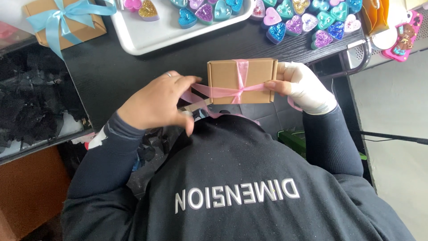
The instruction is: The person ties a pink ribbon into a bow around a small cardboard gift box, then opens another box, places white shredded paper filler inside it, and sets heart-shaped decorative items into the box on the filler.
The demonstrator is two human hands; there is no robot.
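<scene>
Left hand [158, 105] and right hand [303, 87], fingers pinched.

two boxes [241, 80], one tray [147, 38], two hands [156, 105].

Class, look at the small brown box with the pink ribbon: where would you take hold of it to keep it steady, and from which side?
Grip the brown box by its short side walls, coming in from the right end, as the right hand does. Those flat cardboard faces are mostly free of ribbon, while the pink ribbon crosses the top and the left hand works the loose ends on the left.
</scene>
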